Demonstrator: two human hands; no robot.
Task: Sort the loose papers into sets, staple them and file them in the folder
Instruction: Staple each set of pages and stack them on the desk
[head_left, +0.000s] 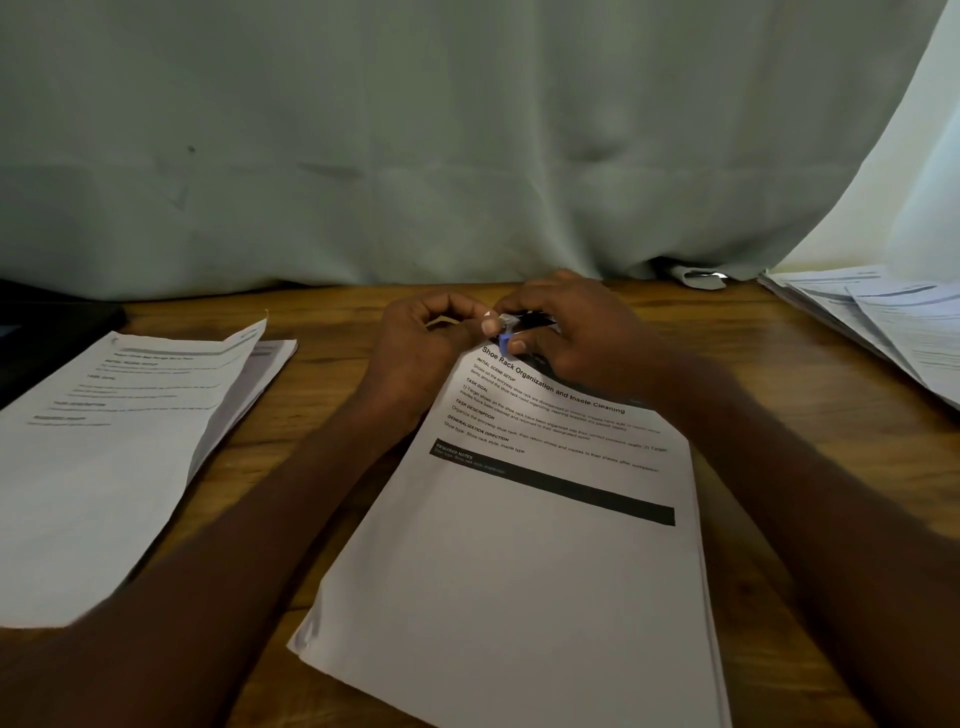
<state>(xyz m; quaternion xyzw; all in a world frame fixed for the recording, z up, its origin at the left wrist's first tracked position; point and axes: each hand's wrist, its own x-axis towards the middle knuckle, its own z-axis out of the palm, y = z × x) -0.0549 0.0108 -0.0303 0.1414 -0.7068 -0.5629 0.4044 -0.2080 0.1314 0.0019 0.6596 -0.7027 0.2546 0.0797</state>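
Head view: a pale green curtain (415, 145) hangs along the far edge of a wooden bench (332, 322), its hem resting on the wood. At the middle of the bench, running down to the near edge, lies a stack of papers (524, 561) turned at a slant, its top sheet headed "Shoe Rack Organization and Insole Cleaning" above a black band. Toward the left edge lies a second set of papers (119, 457), with another sheet showing beneath its far right side. At the far right corner, a fanned pile of loose papers (883, 322) spreads under a brighter fold of curtain. A dark object (47, 332) sits at the far left corner; what it is cannot be told. A small crumpled scrap (698, 278) lies at the curtain hem, right of centre.

Both forearms reach in from the near edge to the top corner of the middle stack. The right hand (571, 332) is wrapped around a small stapler (519, 330), black with a blue tip, held at the stack's top left corner. The left hand (421, 338), fingers curled, pinches the tip of the stapler with thumb and forefinger, just beside the right hand. Whether the corner of the paper sits inside the stapler cannot be told.
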